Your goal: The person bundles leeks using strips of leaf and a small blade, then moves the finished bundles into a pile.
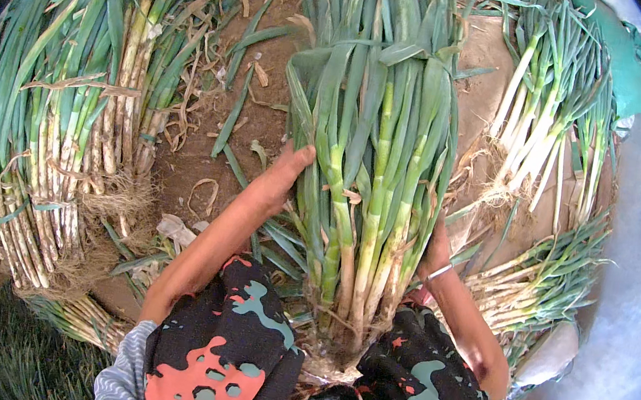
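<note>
Extending away from the body between dark patterned fabric (pixel 264 379), roots nearest, the large onion bundle (pixel 380 167) is gripped along its left side by the left hand (pixel 290 169), thumb against the leaves. The right hand (pixel 435 251) is placed against the opposite side; its fingers being hidden, closure cannot be told. An onion heap (pixel 63 126) is noted at left, a pale-stemmed bunch (pixel 537 123) at upper right.

Left of the central onion bundle (pixel 383 143), you have a strip of soil (pixel 176 191) to pass along, littered with loose leaves (pixel 231 119); farther left, a dense onion pile (pixel 65 110) blocks you. Right of the bundle, a narrower gap ends at white-stemmed onions (pixel 537 139).
</note>
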{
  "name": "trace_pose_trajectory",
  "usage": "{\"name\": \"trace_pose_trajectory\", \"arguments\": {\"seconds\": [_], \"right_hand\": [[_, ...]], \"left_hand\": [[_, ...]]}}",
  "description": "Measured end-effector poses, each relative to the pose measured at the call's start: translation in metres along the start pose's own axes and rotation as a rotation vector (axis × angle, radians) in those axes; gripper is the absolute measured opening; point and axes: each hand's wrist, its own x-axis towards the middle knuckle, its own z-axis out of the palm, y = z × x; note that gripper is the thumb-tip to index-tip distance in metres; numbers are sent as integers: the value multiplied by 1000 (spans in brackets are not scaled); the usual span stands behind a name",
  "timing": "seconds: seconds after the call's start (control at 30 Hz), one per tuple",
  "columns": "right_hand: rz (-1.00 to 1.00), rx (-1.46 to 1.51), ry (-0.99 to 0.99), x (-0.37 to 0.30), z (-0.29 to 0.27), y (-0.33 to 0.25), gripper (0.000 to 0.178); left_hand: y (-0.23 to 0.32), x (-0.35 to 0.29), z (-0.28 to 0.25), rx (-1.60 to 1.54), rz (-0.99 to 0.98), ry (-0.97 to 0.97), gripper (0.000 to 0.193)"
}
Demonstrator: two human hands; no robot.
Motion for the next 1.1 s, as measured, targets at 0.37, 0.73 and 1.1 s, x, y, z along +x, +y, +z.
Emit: {"name": "trace_pose_trajectory", "arguments": {"seconds": [0.37, 0.73, 1.1], "right_hand": [[102, -601, 290, -9, -59, 47, 47], [-1250, -1732, 223, 39, 86, -145, 35], [-1082, -1658, 218, 100, 123, -179, 40]], "left_hand": [[13, 0, 20, 732, 237, 213, 102], [38, 61, 52, 1678, 792, 114, 78], [38, 64, 62, 1598, 776, 128, 87]]}}
